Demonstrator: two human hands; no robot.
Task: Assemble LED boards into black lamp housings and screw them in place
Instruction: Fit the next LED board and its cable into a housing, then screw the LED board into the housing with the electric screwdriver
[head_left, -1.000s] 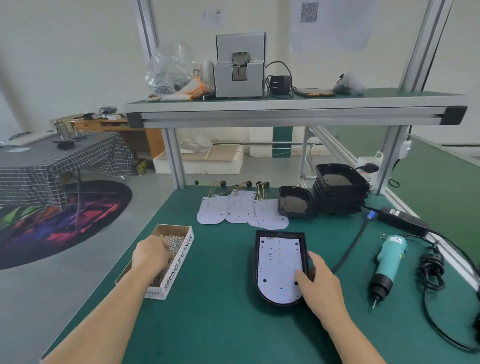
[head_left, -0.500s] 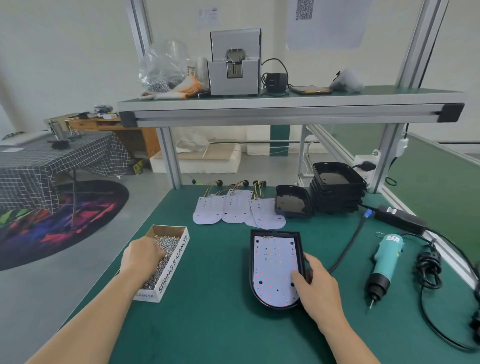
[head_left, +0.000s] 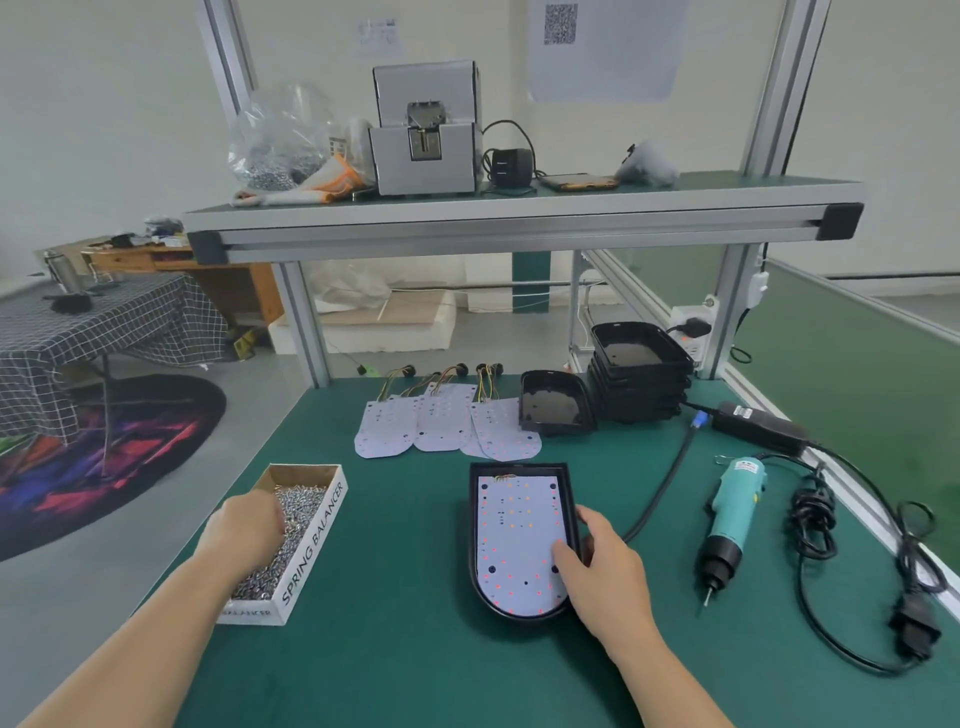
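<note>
Toward the tabletop's (head_left: 395, 649) front edge, a black lamp housing (head_left: 474, 545) holds an LED board (head_left: 511, 540). The right hand (head_left: 608, 577) rests at its right rim, fingertips (head_left: 562, 552) pressing the board. At the left edge, the left hand (head_left: 241, 530) reaches into the screw box (head_left: 311, 545), fingers curled among screws (head_left: 301, 504); whether it grasps any cannot be told.

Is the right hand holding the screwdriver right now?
No, the right hand rests on the LED board in the housing; the screwdriver lies untouched on the mat.
</note>
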